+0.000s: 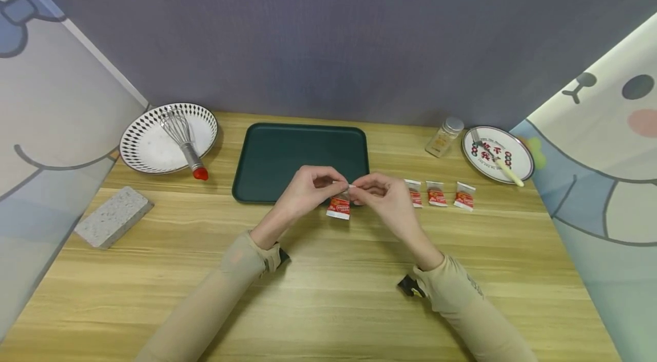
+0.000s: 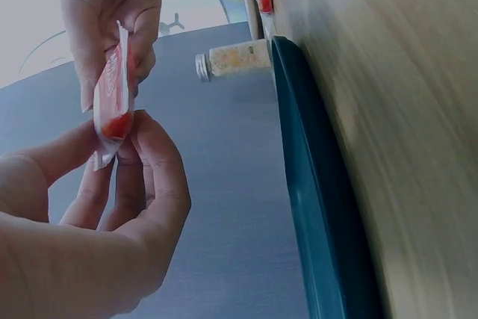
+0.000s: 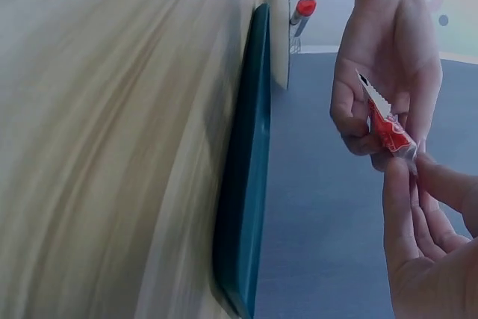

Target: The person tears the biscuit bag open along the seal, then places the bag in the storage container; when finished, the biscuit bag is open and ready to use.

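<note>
A small red and white snack packet (image 1: 339, 207) is held up between both hands, over the front edge of the dark green tray (image 1: 303, 151). My left hand (image 1: 309, 190) pinches its upper edge between thumb and fingers. From the other side my right hand (image 1: 386, 196) pinches the same edge, with the two sets of fingertips close together. In the left wrist view the packet (image 2: 116, 95) appears nearly edge-on, and its wrapper looks closed. Three similar packets, among them a middle packet (image 1: 437, 194), lie in a row on the table to the right of my right hand.
A patterned plate (image 1: 146, 145) with a whisk (image 1: 185, 142) stands at the back left, a grey block (image 1: 115, 217) in front of it. At the back right are a seasoning jar (image 1: 444, 137) and a plate (image 1: 518, 151) with a fork (image 1: 498, 159). Walls enclose the back and sides.
</note>
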A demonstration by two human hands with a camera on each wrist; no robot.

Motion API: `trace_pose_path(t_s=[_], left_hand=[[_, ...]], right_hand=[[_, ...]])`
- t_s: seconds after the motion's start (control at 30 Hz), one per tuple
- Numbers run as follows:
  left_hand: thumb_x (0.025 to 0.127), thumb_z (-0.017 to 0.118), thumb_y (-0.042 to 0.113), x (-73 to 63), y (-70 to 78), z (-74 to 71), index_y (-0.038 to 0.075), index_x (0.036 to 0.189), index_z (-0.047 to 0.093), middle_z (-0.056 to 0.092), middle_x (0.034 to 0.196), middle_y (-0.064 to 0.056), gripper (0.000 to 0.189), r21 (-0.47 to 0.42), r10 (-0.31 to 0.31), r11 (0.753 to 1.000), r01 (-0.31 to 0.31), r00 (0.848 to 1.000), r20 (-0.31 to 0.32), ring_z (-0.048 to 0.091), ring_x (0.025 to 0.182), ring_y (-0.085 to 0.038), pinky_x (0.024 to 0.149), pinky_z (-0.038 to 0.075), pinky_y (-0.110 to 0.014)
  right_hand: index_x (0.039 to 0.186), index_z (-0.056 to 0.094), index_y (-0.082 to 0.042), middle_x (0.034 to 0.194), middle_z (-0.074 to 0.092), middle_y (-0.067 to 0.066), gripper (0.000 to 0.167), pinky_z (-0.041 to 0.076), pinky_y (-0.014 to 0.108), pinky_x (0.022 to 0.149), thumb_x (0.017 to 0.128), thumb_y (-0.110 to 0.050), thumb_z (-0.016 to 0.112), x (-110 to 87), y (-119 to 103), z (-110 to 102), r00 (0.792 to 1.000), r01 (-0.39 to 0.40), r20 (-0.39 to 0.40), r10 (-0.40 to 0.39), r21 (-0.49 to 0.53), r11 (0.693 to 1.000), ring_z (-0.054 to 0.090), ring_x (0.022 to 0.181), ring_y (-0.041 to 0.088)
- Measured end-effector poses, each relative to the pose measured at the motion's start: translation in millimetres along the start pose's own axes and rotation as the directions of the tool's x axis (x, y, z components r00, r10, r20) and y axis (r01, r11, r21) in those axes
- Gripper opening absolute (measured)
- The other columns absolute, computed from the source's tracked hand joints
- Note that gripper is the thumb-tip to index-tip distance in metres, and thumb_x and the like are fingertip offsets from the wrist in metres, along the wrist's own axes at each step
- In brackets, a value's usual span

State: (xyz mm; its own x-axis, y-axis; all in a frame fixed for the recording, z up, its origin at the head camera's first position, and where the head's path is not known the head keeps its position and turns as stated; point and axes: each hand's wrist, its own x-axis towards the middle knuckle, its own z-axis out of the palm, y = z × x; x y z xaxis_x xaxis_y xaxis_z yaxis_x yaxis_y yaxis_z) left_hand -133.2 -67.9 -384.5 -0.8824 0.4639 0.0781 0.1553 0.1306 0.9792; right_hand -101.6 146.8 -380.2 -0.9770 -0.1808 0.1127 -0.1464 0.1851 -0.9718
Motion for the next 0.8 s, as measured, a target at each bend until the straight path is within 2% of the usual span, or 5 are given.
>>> trace_pose_path(t_s=[0.17, 0.33, 0.5, 0.63, 0.8], left_hand=[[0.103, 0.075, 0.01, -0.5, 0.8, 1.1, 0.004, 0.106, 0.081, 0.077, 0.102, -0.006, 0.009, -0.001, 0.006, 1.0, -0.006, 1.0, -0.014, 0.074, 0.089, -0.02, 0.086, 0.059, -0.055], [0.104, 0.073, 0.009, -0.5, -0.3, 2.8, 0.005, 0.104, 0.081, 0.076, 0.099, -0.005, 0.008, 0.025, 0.022, 0.999, -0.021, 0.999, -0.041, 0.071, 0.086, -0.021, 0.08, 0.058, -0.042], [0.106, 0.07, 0.006, -2.2, -0.9, 2.3, 0.001, 0.105, 0.079, 0.075, 0.103, -0.009, 0.01, -0.098, -0.015, 0.995, 0.011, 0.999, -0.042, 0.072, 0.092, -0.028, 0.089, 0.059, -0.042], [0.107, 0.065, 0.003, -3.1, 1.0, 1.7, 0.0, 0.103, 0.076, 0.074, 0.104, -0.009, 0.012, -0.293, -0.078, 0.954, 0.069, 0.997, -0.02, 0.072, 0.101, -0.028, 0.103, 0.056, -0.044], [0.11, 0.058, 0.002, -2.3, 5.0, 2.9, 0.012, 0.095, 0.076, 0.071, 0.1, -0.004, 0.025, -0.499, -0.16, 0.852, 0.158, 0.986, 0.039, 0.068, 0.097, -0.019, 0.095, 0.057, -0.037]], right_hand=[[0.103, 0.078, 0.004, 0.092, 0.078, 0.015, 0.009, 0.063, 0.055, 0.079, 0.098, -0.003, 0.079, -0.1, -2.8, 0.8, 1.0, 0.019, 0.001, -0.019, -0.04, 0.999, 0.076, 0.086, 0.042], [0.099, 0.08, 0.0, 0.089, 0.078, 0.01, 0.006, 0.064, 0.048, 0.076, 0.098, -0.006, 0.08, 1.2, -3.6, 3.3, 0.999, 0.036, -0.01, -0.037, -0.104, 0.994, 0.076, 0.083, 0.039], [0.095, 0.081, -0.005, 0.087, 0.078, 0.007, 0.004, 0.062, 0.034, 0.071, 0.096, -0.002, 0.081, 2.0, -4.4, 11.0, 0.987, 0.146, -0.044, -0.157, -0.185, 0.972, 0.076, 0.081, 0.033], [0.094, 0.081, -0.001, 0.088, 0.078, 0.006, 0.002, 0.06, 0.031, 0.069, 0.094, 0.0, 0.082, 2.9, -2.6, 16.6, 0.951, 0.268, -0.079, -0.297, -0.261, 0.927, 0.076, 0.077, 0.025], [0.093, 0.08, 0.001, 0.088, 0.078, 0.008, 0.003, 0.059, 0.034, 0.068, 0.093, 0.001, 0.083, 4.5, -0.4, 20.2, 0.863, 0.431, -0.093, -0.497, -0.378, 0.819, 0.073, 0.075, 0.02]])
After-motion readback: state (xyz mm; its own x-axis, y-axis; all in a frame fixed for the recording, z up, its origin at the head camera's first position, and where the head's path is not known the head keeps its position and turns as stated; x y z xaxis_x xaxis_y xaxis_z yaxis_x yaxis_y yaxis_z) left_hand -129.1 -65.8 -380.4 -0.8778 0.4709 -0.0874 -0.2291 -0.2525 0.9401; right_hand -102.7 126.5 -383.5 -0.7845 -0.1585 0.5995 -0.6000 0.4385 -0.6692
